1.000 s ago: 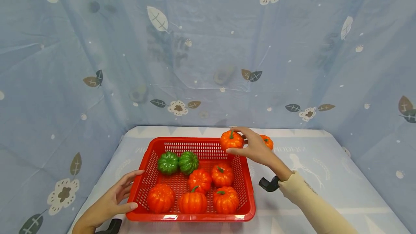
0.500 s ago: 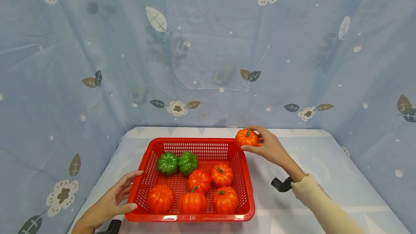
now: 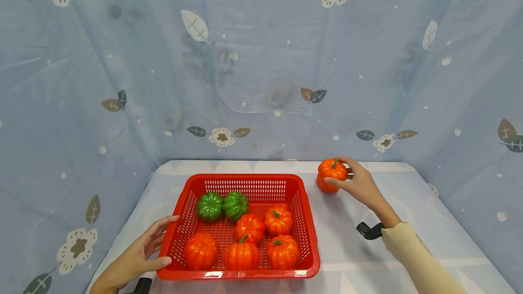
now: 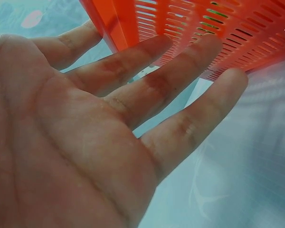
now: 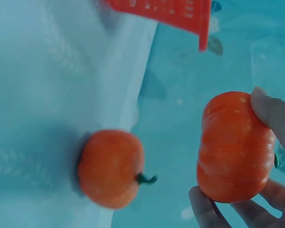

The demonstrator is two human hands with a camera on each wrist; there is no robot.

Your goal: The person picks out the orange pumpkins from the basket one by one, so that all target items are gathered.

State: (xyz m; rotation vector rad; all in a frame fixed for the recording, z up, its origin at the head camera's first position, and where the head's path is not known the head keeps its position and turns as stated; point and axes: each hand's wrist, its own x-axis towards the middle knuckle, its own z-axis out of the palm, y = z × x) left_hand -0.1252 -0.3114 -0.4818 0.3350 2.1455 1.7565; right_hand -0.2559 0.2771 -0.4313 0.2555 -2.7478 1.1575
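Observation:
My right hand (image 3: 361,186) grips a small orange pumpkin (image 3: 332,169) with a green stem, thumb on one side and fingers on the other. In the right wrist view the held pumpkin (image 5: 235,147) is up off the table, apart from a second orange pumpkin (image 5: 111,168) on the tabletop. From the head view that second pumpkin (image 3: 325,185) is partly hidden behind the held one. My left hand (image 3: 140,253) rests against the left side of a red plastic basket (image 3: 237,275), its fingers extended in the left wrist view, touching or very near the wall.
Inside the basket lie two green pumpkins (image 3: 210,206) at the back left and several orange pumpkins (image 3: 242,256) toward the front and right. A pale printed cloth covers the table (image 3: 392,248). Blue patterned curtain (image 3: 261,67) encloses the back and sides.
My right hand has carried the orange pumpkin from over the basket's back right corner rightward, to above the pumpkin on the table. The left hand and basket stay in place.

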